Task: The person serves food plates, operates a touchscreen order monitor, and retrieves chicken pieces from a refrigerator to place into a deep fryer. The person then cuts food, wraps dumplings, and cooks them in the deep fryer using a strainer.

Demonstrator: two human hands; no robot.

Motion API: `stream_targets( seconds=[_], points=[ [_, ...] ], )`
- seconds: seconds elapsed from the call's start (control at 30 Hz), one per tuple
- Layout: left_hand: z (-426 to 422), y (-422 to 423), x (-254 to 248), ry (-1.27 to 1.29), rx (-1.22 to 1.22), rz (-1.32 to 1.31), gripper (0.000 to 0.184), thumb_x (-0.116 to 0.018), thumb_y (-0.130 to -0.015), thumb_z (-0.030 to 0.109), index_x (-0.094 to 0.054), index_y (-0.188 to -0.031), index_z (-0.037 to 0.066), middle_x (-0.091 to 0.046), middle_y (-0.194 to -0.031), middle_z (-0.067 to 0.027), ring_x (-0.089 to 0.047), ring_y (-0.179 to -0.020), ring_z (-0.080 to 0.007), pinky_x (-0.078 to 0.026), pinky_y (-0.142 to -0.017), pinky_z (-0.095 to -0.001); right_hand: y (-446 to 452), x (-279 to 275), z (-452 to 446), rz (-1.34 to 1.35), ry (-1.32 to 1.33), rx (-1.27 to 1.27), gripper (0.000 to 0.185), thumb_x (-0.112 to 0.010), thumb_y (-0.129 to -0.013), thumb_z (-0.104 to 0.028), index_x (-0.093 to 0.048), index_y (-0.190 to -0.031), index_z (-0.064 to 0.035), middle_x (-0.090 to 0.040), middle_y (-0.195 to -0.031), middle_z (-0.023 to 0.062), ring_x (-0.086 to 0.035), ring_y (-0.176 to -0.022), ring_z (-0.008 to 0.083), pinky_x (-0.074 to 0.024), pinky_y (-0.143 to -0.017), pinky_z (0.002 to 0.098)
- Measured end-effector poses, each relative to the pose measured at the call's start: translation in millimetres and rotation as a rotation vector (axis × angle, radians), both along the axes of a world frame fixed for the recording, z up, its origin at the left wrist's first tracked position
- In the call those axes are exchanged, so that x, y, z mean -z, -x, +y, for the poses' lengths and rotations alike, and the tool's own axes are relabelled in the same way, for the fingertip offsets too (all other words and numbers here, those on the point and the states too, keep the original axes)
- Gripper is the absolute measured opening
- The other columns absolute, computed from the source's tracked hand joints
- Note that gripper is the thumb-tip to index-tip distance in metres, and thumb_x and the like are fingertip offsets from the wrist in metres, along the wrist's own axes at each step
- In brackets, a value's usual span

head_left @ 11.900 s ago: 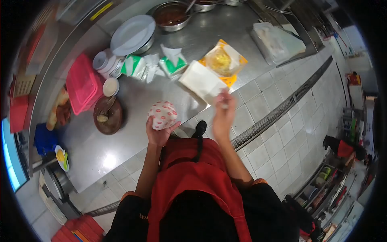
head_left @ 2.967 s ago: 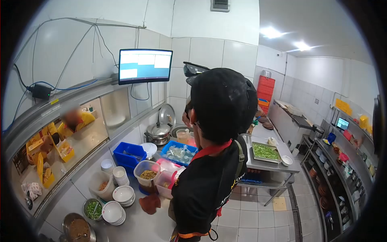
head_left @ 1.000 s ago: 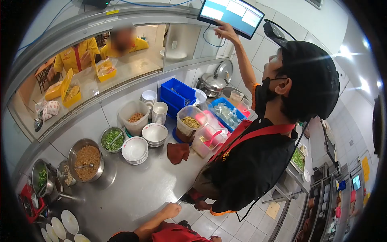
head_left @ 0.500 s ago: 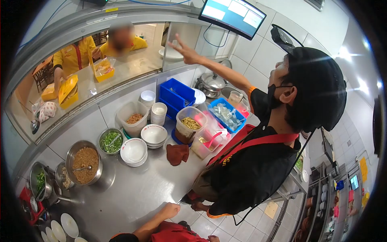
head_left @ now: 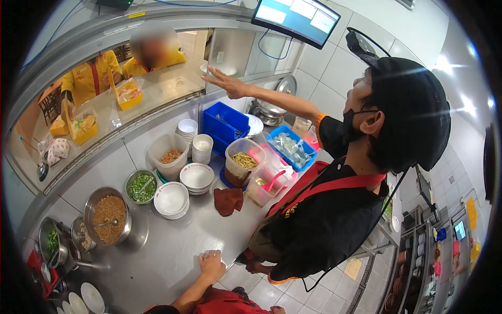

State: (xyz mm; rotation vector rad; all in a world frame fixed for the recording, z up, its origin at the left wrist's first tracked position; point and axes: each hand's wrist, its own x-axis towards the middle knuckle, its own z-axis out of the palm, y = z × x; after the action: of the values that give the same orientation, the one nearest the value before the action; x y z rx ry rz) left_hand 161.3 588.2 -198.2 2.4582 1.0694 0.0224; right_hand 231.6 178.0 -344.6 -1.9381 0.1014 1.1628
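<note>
My left hand [head_left: 212, 265] rests on the steel counter [head_left: 167, 248] close to its front edge. Its fingers are apart, bent slightly over the metal, and nothing is in them. My right hand [head_left: 277, 310] barely shows at the bottom edge beside my red apron [head_left: 230, 303]; its fingers are hidden. Nearest to my left hand, farther back on the counter, lie a brown cloth [head_left: 228, 201] and a stack of white bowls [head_left: 171, 200]. A steel bowl of brown minced food [head_left: 108, 214] with a ladle in it stands to the left.
A co-worker in black [head_left: 334, 225] stands close on my right, one arm stretched toward the serving window. Chopped greens [head_left: 141, 187], a tub of yellow strips [head_left: 244, 160] and blue bins [head_left: 226, 125] line the back. Beyond the window, people in yellow handle yellow food boxes [head_left: 130, 101].
My left hand has moved forward onto the counter and its closed fingers have spread. The co-worker's raised hand has lowered slightly and flattened. A yellow box beyond the window now shows its food.
</note>
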Motion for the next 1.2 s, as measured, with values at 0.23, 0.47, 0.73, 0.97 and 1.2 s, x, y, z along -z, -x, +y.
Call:
stream_targets(
  seconds=[0.23,0.47,0.73,0.97,1.2],
  points=[
    [-1,-5,-9,0.126,0.078,0.158,0.052,-0.058,-0.068,0.025,-0.048,-0.117,0.009,-0.052,-0.11,-0.0179,-0.051,-0.104,-0.0333,-0.03,-0.089,-0.0468,7,-4,1,-0.201,-0.006,-0.195,0.04,-0.052,-0.085,-0.033,-0.051,-0.105,0.0021,-0.056,-0.08,0.0171,-0.055,-0.074,0.0241,-0.0478,-0.07,0.0399],
    [0,-6,-10,0.145,0.134,0.222,0.056,-0.058,-0.067,0.029,-0.047,-0.117,0.005,-0.049,-0.117,-0.0236,-0.051,-0.105,-0.0371,-0.027,-0.09,-0.0497,8,-3,8,0.134,0.006,0.163,0.034,-0.053,-0.085,-0.029,-0.053,-0.102,0.0002,-0.058,-0.078,0.015,-0.056,-0.071,0.0237,-0.0481,-0.066,0.0393],
    [3,-8,-11,0.185,0.125,0.249,0.052,-0.058,-0.069,0.028,-0.049,-0.115,0.006,-0.05,-0.116,-0.02,-0.05,-0.108,-0.0344,-0.027,-0.092,-0.0471,11,19,-8,0.161,-0.011,0.148,0.036,-0.052,-0.085,-0.032,-0.049,-0.107,-0.003,-0.057,-0.084,0.015,-0.058,-0.072,0.0256,-0.0493,-0.063,0.0401],
    [9,-7,-12,0.226,0.125,0.254,0.049,-0.057,-0.07,0.027,-0.049,-0.115,0.007,-0.05,-0.116,-0.0181,-0.049,-0.109,-0.034,-0.027,-0.093,-0.0459,11,30,-13,0.18,-0.018,0.144,0.039,-0.051,-0.085,-0.033,-0.047,-0.112,-0.0058,-0.056,-0.089,0.0151,-0.059,-0.073,0.0273,-0.0504,-0.061,0.0408],
    [11,-4,-8,0.254,0.154,0.219,0.048,-0.057,-0.07,0.027,-0.051,-0.114,0.007,-0.05,-0.116,-0.0192,-0.049,-0.108,-0.0347,-0.027,-0.093,-0.0471,11,42,-17,0.192,-0.027,0.132,0.042,-0.05,-0.086,-0.035,-0.044,-0.117,-0.0086,-0.056,-0.095,0.0151,-0.06,-0.074,0.029,-0.0515,-0.059,0.0415]
  ],
)
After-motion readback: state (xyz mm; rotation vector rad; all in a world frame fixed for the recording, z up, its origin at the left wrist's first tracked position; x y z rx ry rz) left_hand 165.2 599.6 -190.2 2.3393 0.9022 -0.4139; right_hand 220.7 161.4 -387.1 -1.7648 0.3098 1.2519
